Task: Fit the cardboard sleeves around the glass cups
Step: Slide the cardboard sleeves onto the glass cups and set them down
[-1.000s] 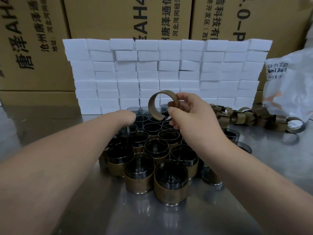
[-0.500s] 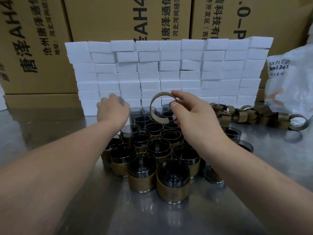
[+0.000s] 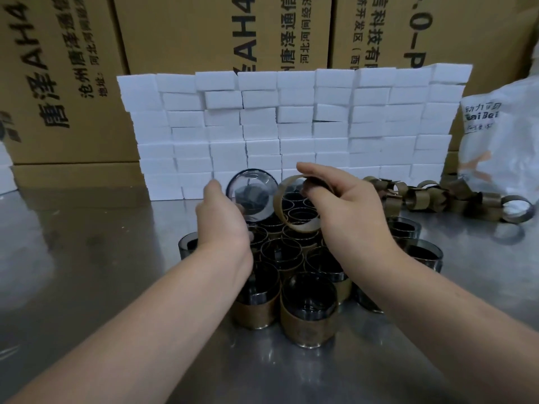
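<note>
head view: cartons (image 3: 221, 33) read "ah4", bag (image 3: 501, 135) "aibei". left hand (image 3: 223, 220) grips a smoky glass cup (image 3: 252, 196), tilted; right hand (image 3: 350, 211) pinches a brown cardboard sleeve (image 3: 294, 225) beside it.

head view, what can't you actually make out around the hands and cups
- Left hand fingers on the lifted glass cup: hidden behind palm and cup.
- Cups under both forearms: covered, count unknown.
- Cardboard sleeve far side: hidden by right hand.
- Carton text: cut by top edge.
- Bag print: blurred.
</note>
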The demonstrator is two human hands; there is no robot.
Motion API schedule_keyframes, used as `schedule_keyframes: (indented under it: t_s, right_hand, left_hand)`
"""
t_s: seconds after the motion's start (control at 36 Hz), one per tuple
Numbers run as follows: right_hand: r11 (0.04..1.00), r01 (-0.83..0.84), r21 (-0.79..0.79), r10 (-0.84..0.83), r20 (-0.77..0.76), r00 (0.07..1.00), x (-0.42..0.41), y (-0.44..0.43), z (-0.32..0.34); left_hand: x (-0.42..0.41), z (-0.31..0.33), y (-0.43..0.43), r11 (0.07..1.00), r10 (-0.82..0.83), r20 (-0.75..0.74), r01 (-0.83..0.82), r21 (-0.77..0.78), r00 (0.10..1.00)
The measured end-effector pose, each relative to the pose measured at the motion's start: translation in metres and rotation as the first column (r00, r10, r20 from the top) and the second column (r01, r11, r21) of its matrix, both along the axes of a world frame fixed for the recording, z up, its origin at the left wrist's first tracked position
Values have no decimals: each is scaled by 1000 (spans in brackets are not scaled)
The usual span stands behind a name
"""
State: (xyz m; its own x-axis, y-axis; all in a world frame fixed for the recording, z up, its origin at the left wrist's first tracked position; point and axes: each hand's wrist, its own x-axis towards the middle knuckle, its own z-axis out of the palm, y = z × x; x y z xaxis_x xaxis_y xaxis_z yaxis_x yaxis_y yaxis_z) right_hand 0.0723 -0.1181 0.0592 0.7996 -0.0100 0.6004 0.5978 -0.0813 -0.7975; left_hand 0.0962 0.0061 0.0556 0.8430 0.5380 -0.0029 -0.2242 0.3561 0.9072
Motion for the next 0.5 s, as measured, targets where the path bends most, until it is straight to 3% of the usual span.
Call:
schedule_keyframes:
  t_s: [0.22,0.36,0.5]
  right_hand:
    - [988,66,-137,-52,101,994,-4,3,3]
    - [979,81,-188,-71,57,996,-5,5,0]
    - [997,-5,-83,4,-12,1000,-2,8,-2]
  left_hand:
    - [-21,9,-7,994,-76,96,68,82,992]
    - [-29,11,-4,993,-86,170,71,94,982]
    - [-37,9,-9,991,-119,186,106,75,975]
